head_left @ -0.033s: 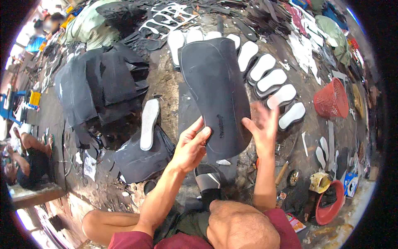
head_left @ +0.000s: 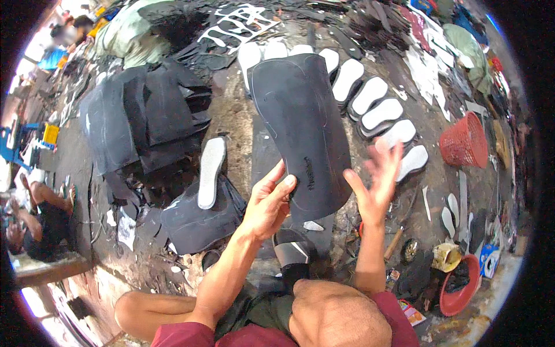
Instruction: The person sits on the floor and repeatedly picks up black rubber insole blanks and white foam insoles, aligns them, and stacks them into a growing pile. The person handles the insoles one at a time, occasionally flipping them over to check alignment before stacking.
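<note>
Fingers [head_left: 284,185] of our left hand [head_left: 263,209] pinch the black sheet [head_left: 300,127] edgewise, probably to steady it — our right hand [head_left: 374,194] splayed wide alongside

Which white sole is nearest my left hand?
The lone white sole partly over the black sheet left of your left hand; the others lie farther, ahead or right.

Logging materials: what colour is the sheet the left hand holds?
The sheet is near-black with faint pale lines; see the head view.
</note>
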`<control>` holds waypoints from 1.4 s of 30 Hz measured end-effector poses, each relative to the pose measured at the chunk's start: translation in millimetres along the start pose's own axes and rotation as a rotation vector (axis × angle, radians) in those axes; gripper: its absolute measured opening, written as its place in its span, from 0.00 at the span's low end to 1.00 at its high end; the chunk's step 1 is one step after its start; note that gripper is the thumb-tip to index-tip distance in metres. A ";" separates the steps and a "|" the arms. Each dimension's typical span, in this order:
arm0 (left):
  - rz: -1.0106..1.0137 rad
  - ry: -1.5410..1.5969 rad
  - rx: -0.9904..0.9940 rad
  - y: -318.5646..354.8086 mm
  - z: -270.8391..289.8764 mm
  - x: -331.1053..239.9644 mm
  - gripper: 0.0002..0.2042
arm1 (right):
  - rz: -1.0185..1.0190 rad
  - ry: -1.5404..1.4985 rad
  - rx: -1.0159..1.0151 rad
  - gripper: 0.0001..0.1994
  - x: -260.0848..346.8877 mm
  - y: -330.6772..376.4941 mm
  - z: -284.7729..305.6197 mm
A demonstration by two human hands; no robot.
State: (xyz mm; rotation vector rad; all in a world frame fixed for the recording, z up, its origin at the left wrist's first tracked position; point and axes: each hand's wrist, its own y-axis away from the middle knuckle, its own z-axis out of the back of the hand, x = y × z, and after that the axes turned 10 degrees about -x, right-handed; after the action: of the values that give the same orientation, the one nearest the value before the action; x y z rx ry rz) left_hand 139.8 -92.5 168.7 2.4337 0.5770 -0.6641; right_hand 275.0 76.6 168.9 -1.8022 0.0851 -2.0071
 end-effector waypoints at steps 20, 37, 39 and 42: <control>-0.456 -1.053 -0.844 -7.2 246.3 -28.8 0.27 | -0.402 0.178 0.100 0.38 -168.6 -17.3 8.6; -0.131 -0.711 -0.599 -87.6 212.0 40.4 0.28 | -0.831 0.027 0.237 0.25 -172.3 41.0 -21.6; -0.107 -0.814 -0.644 -90.9 213.1 39.9 0.26 | -0.834 0.042 0.217 0.24 -180.3 40.7 -21.5; -0.087 -0.828 -0.623 -94.7 212.7 38.0 0.26 | -0.831 0.041 0.194 0.24 -194.2 44.7 -20.3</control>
State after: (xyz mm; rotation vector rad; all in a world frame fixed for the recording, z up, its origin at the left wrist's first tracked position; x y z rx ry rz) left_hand 50.0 -138.8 -44.5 1.3954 0.4411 -1.2145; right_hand 278.6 101.1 -29.9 -1.8290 -0.9571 -2.4522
